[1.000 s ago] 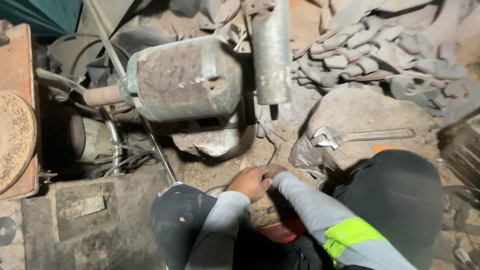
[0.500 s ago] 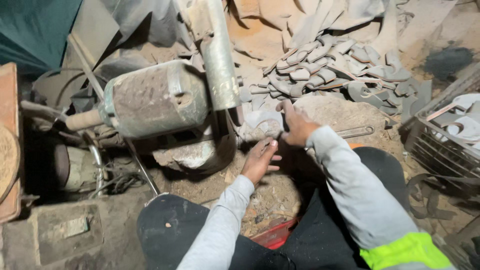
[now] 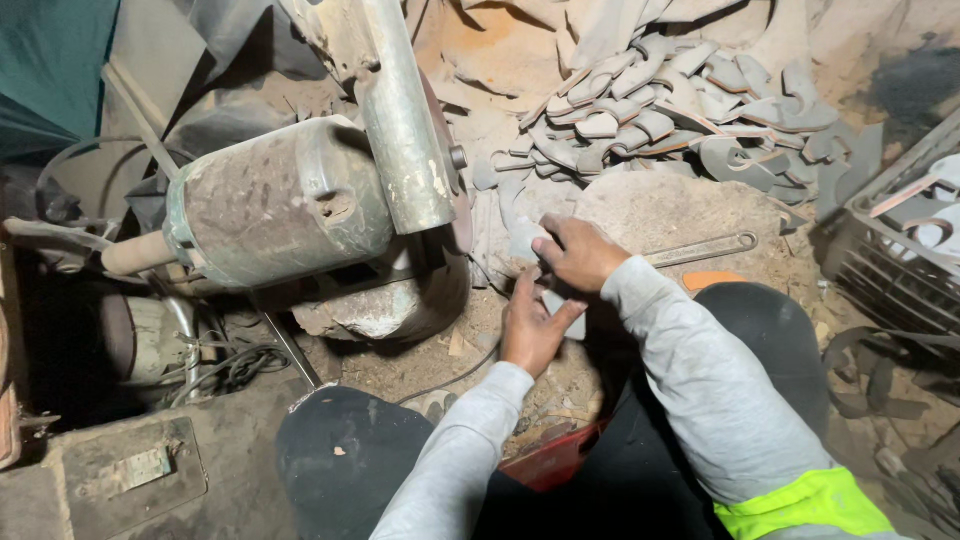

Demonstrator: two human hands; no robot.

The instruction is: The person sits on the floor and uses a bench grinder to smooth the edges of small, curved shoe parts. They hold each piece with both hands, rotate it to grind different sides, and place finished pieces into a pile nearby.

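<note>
Rusty metal fills my left side: the grinder motor (image 3: 275,200) sits on its stand with the guard (image 3: 405,120) and wheel facing me, cables (image 3: 235,365) trailing below it on the dusty floor (image 3: 420,370). My left hand (image 3: 530,325) is in front of the wheel, fingers closed loosely around the lower end of a flat grey metal blank (image 3: 565,312). My right hand (image 3: 578,252) comes over the top, fingers curled onto another pale piece (image 3: 525,240) just beside the wheel; how firm that grip is I cannot tell. Further right a wrench (image 3: 700,248) lies on the stone slab (image 3: 660,205), with a heap of cut blanks (image 3: 660,110) behind it and a wire basket (image 3: 890,255) at the edge. I judge I am settling a blank in both hands before grinding; the next move needs a firm two-handed grip and a steady edge towards the wheel.
</note>
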